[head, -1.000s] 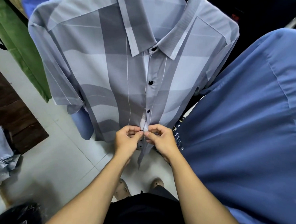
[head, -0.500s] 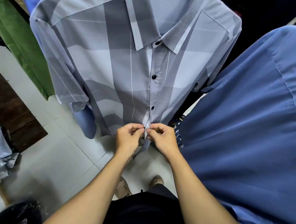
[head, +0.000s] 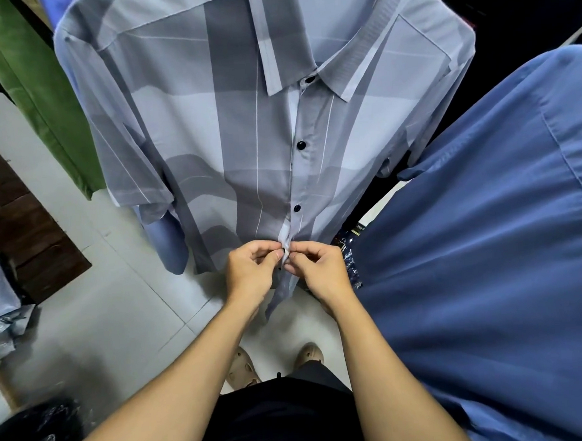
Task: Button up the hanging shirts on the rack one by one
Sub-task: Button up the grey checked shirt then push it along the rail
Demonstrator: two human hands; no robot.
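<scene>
I see both hands pinching the grey-and-pale-blue checked hanging shirt (head: 208,123) at its front placket: left hand (head: 252,272) and right hand (head: 320,269) grip narrow, black buttons (head: 301,145) fastened just above.

There is a single view, from a wide-angle camera worn on the person's head. It faces forward and steeply down, so both forearms run up from the near edge and the feet show on the pale tiled floor (head: 93,300) below. It sits close: the grey checked shirt (head: 208,123) fills the far upper middle, its top cut off by the frame edge, and the left hand (head: 251,270) and right hand (head: 320,269) meet near the centre. A blue shirt (head: 488,242) crowds the right side, a green garment (head: 29,83) the far left. Straight lines bow toward the edges.
</scene>
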